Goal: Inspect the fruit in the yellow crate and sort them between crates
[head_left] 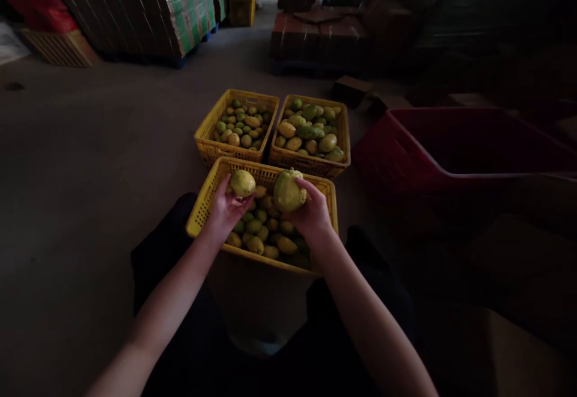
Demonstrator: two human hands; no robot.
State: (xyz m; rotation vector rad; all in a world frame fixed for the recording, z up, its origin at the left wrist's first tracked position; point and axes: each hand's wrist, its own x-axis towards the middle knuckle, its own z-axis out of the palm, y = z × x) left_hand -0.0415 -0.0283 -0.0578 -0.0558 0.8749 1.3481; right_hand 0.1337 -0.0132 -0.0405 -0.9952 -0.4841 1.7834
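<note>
My left hand [225, 209] is closed around a yellow-green lemon [243, 183], its smooth side facing up. In my right hand [318, 210] sits a bigger, lumpy green lemon [287, 191], with my thumb across its upper right side. Both fruits are held above the near yellow crate [265, 170], which contains many green and yellow lemons [255, 245]. The hands are apart, and my right hand hides part of the fruit below it.
Just beyond stand two more yellow crates of lemons, one at left [205, 138] and one at right [311, 165]. A large red bin [383, 150] is on the right. Wrapped pallet stacks [187, 9] and piled cartons [320, 36] stand farther back on the concrete floor.
</note>
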